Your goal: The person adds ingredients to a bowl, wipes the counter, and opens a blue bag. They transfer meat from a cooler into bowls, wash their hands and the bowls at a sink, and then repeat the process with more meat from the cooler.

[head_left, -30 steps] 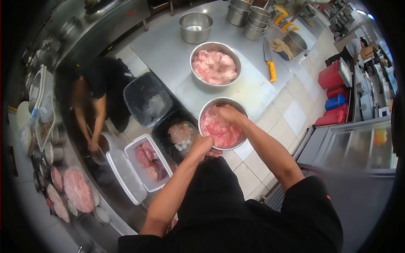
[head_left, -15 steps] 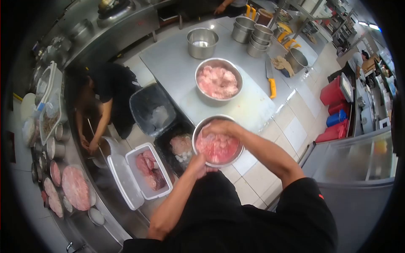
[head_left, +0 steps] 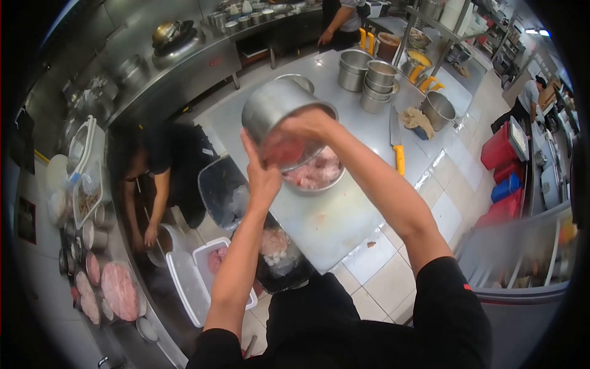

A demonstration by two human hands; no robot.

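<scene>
A steel pot (head_left: 265, 106) is held tipped on its side above the table, its mouth toward me and downward. My left hand (head_left: 264, 181) grips it at the lower left near the rim. My right hand (head_left: 305, 126) reaches into its mouth, fingers hidden inside and blurred. Wet reddish raw meat (head_left: 284, 149) shows at the opening. Directly below, a second steel pot (head_left: 313, 189) full of pale pink raw meat pieces (head_left: 321, 170) stands on a white cutting board (head_left: 326, 224), partly covered by the tipped pot.
A knife with a yellow handle (head_left: 399, 158) and a cloth (head_left: 416, 120) lie on the right of the steel table. Stacked pots (head_left: 354, 71) stand behind. At left are a black bin (head_left: 215, 184), a white cooler (head_left: 203, 246) and a bending co-worker (head_left: 166, 166).
Both hands have raised the pot from in front of my body to over the second pot and tipped it. My view has shifted.
</scene>
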